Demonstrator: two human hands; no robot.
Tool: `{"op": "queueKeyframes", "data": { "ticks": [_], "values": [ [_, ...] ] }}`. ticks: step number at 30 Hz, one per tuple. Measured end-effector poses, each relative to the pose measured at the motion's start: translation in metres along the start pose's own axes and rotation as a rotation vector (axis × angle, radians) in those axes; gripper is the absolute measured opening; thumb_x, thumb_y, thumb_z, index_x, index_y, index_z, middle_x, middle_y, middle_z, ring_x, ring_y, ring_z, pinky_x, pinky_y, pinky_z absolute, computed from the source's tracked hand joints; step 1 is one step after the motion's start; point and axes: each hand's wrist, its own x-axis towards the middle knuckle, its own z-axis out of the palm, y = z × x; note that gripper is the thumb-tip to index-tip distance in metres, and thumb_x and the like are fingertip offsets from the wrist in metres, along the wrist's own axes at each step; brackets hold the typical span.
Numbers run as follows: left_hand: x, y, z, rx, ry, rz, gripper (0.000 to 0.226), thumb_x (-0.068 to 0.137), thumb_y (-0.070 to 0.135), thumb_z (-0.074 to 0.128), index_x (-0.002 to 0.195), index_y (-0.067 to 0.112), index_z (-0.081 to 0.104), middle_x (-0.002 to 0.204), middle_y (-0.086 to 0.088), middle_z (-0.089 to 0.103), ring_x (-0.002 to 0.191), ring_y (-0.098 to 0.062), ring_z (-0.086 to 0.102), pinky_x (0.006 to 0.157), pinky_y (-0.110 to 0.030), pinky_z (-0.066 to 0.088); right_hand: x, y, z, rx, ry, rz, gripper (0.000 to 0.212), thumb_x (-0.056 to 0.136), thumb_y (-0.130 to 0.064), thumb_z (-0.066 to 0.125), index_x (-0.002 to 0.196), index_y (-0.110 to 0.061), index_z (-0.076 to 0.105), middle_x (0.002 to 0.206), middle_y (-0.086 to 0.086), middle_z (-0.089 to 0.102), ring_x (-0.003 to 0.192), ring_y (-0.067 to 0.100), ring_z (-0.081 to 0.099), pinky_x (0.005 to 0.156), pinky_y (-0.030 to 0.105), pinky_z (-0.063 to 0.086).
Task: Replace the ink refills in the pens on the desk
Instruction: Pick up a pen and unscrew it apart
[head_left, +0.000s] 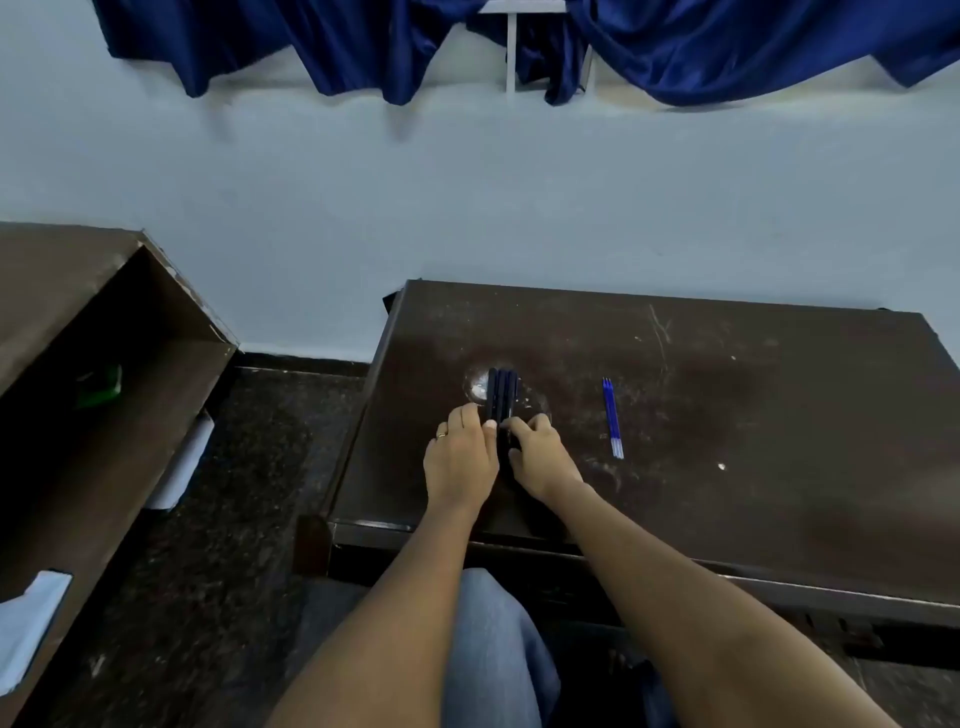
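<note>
We see dark pens (501, 392) side by side on the desk (727, 415). Our right hand (540, 457) pinches their near ends; our left hand (460, 457) lies palm-down, fingers relaxed, thumb touching the pens. The blue refills (613, 418) lie apart to the right.

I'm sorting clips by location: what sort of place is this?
Probably a classroom or plain office: a worn dark desk against a bare pale wall, a second desk beside it, and blue curtains above.
</note>
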Motion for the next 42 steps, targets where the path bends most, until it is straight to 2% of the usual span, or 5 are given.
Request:
{"op": "queueKeyframes", "data": {
  "ticks": [14, 26, 30, 34, 42],
  "values": [
    [0.015, 0.0, 0.004, -0.217, -0.035, 0.138, 0.029, 0.101, 0.026, 0.035, 0.104, 0.008, 0.057, 0.088, -0.003, 0.061, 0.079, -0.019, 0.061, 0.061, -0.029, 0.048, 0.003, 0.01, 0.009, -0.061, 0.051, 0.194, 0.024, 0.096, -0.017, 0.052, 0.119, -0.012, 0.053, 0.118, 0.013, 0.048, 0.098, 0.026, 0.057, 0.082, 0.036, 0.051],
    [0.018, 0.039, 0.013, -0.841, -0.135, -0.419, 0.026, 0.099, 0.013, 0.036, 0.093, 0.005, 0.06, 0.087, -0.007, 0.064, 0.076, -0.014, 0.058, 0.057, -0.013, 0.042, -0.045, 0.009, 0.003, 0.608, 0.044, 0.037, 0.03, 0.078, 0.005, 0.061, 0.081, -0.022, 0.05, 0.071, -0.002, 0.058, 0.066, 0.009, 0.059, 0.06, 0.023, 0.054],
    [0.011, 0.041, 0.003, -0.683, -0.152, -0.325, 0.029, 0.1, 0.016, 0.033, 0.091, 0.008, 0.06, 0.084, -0.002, 0.059, 0.074, -0.013, 0.053, 0.06, -0.02, 0.036, -0.047, 0.003, -0.014, 0.761, 0.114, 0.127, 0.007, 0.089, -0.009, 0.056, 0.09, -0.014, 0.06, 0.075, 0.004, 0.067, 0.069, 0.016, 0.064, 0.066, 0.03, 0.056],
    [-0.004, 0.033, -0.005, -0.567, -0.231, -0.192, 0.027, 0.096, 0.029, 0.034, 0.078, 0.024, 0.054, 0.08, -0.003, 0.061, 0.073, -0.02, 0.058, 0.056, -0.028, 0.038, -0.042, -0.007, -0.035, 1.016, 0.216, 0.252, 0.03, 0.095, -0.035, 0.055, 0.089, -0.008, 0.063, 0.068, 0.0, 0.062, 0.058, 0.011, 0.055, 0.058, 0.025, 0.048],
    [-0.019, 0.025, -0.017, -0.434, -0.336, -0.137, 0.038, 0.095, 0.046, 0.034, 0.074, 0.026, 0.059, 0.08, 0.003, 0.063, 0.08, -0.02, 0.059, 0.066, -0.032, 0.042, -0.039, -0.02, -0.052, 0.927, 0.117, 0.296, 0.029, 0.097, -0.023, 0.052, 0.073, -0.009, 0.06, 0.059, 0.004, 0.049, 0.054, 0.013, 0.041, 0.052, 0.024, 0.036]
  ]
}}
